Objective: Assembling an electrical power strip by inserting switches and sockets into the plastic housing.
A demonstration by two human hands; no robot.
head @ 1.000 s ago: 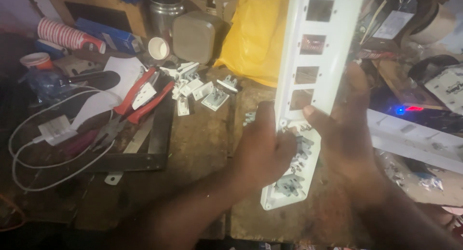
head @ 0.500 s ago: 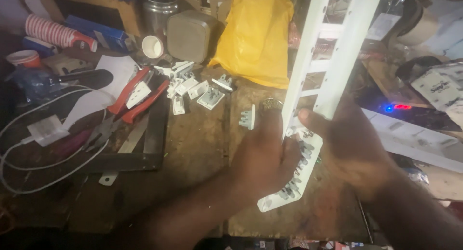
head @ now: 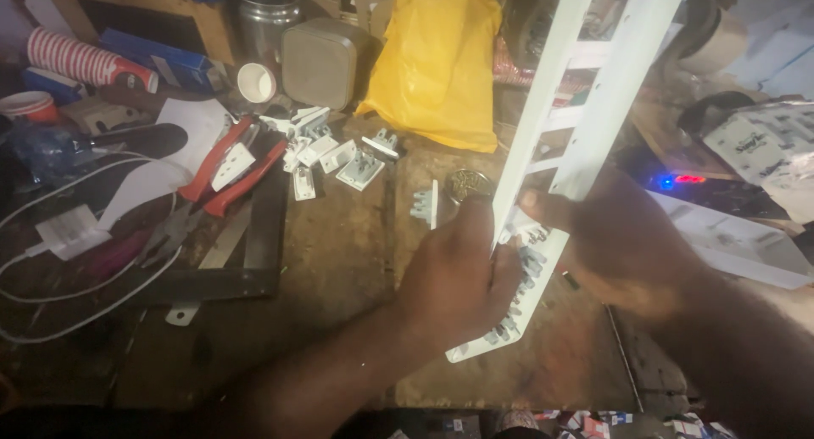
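Head view: your left hand (head: 454, 278) and right hand (head: 623, 240) both clamp the long white switch panel (head: 585, 108), held tilted above the wooden bench (head: 339, 261). White switch modules (head: 339, 155) and red pliers (head: 225, 172) lie off to the left.

Yellow plastic bag (head: 441, 62) at back of wooden worktop (head: 339, 261). Grey box (head: 320, 62) beside it, steel canister (head: 264, 15) behind. Red-handled pliers (head: 222, 169) left, near white cable (head: 85, 252). Small white switch modules (head: 326, 151) scattered mid-worktop. Striped paper cup (head: 80, 60) lying far left.
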